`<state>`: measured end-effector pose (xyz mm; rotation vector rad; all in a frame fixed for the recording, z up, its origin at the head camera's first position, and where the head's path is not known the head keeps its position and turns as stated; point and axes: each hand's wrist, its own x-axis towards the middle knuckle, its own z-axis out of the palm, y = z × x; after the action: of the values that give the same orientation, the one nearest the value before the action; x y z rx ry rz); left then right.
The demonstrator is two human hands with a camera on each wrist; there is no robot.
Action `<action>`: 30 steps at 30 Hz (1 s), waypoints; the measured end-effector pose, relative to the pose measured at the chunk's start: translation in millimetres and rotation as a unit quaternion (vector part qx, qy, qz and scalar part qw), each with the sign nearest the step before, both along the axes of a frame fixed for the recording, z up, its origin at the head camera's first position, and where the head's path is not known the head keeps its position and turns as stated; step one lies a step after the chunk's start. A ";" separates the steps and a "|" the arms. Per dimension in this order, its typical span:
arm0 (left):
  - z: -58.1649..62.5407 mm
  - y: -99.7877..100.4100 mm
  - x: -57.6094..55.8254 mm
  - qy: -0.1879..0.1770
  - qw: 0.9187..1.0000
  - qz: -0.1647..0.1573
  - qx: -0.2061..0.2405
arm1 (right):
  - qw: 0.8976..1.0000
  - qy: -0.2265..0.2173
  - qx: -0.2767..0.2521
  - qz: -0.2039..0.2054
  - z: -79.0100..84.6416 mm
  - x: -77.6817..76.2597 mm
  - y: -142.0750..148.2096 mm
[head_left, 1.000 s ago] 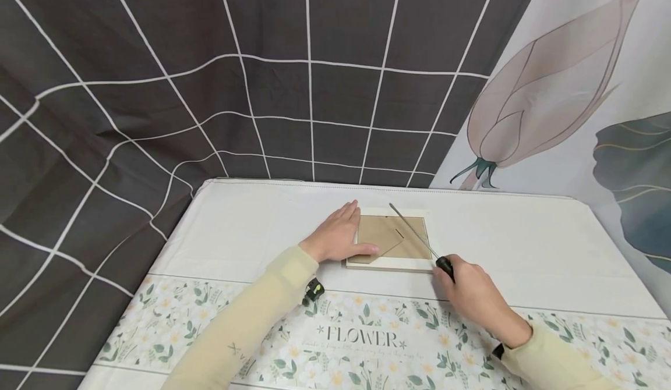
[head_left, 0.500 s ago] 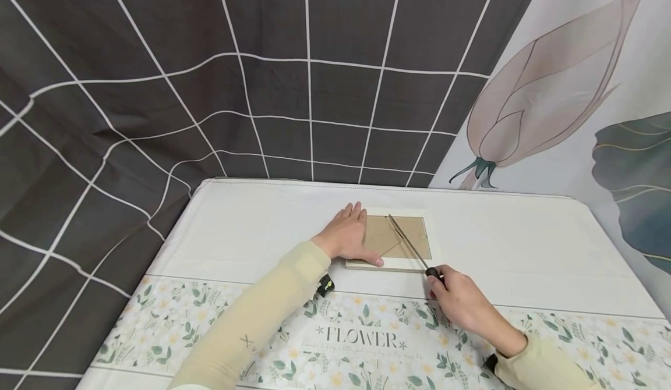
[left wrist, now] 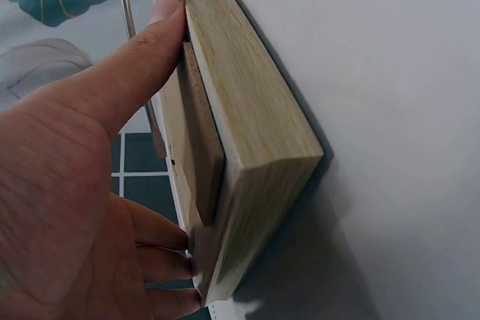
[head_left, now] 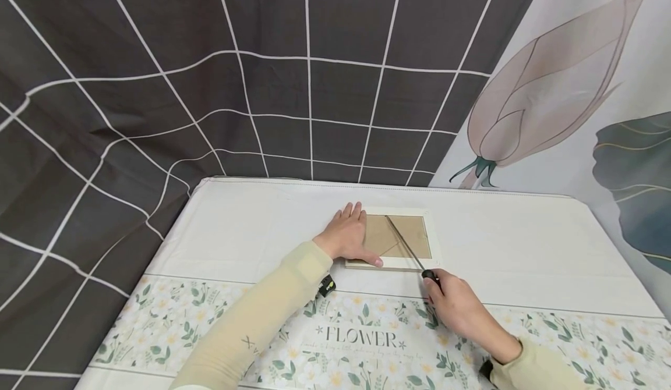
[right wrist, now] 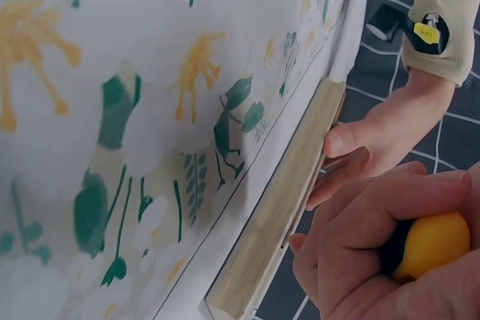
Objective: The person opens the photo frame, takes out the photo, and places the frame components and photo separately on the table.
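Note:
A picture frame [head_left: 406, 263] with a pale wooden edge lies back side up on the table. Its brown backing board [head_left: 415, 227] faces upward, and a thicker brown flap [left wrist: 201, 136] lies on it in the left wrist view. My left hand [head_left: 347, 237] rests spread over the frame's left end, thumb at the near edge, fingers toward the far side. In my right hand [head_left: 455, 301] I grip a screwdriver [head_left: 406, 242], its yellow-and-black handle [right wrist: 435, 245] wrapped by the fingers. The slanting shaft reaches across the board, its tip at the board's far edge.
A white tablecloth [head_left: 524, 244] with a printed flower band [head_left: 367, 339] covers the table. Behind it hangs a dark cloth with white grid lines [head_left: 272, 99], and a flower-printed cloth [head_left: 555, 81] hangs at the right. A small black device [head_left: 327, 286] sits at the left wrist.
The screwdriver has moved left and its tip now meets the board's far edge. My left hand has shifted right onto the frame, then stayed still.

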<state>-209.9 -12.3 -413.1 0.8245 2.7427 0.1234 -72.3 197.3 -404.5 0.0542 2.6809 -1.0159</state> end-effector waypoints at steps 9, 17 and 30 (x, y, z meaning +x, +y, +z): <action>0.2 2.7 -0.1 -0.003 1.000 0.006 0.001 | 1.000 -0.006 0.005 0.000 -0.5 -1.2 -2.2; -1.3 4.0 0.3 0.000 1.000 0.002 -0.001 | 1.000 -0.010 0.021 0.001 -3.4 -2.4 -3.6; -2.4 2.5 0.4 0.003 1.000 0.003 -0.002 | 1.000 -0.005 0.024 0.005 -4.7 -0.7 -8.1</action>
<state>-209.5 -9.8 -415.5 0.8180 2.7497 0.1181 -73.0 189.2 -409.2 0.0554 2.6935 -0.9469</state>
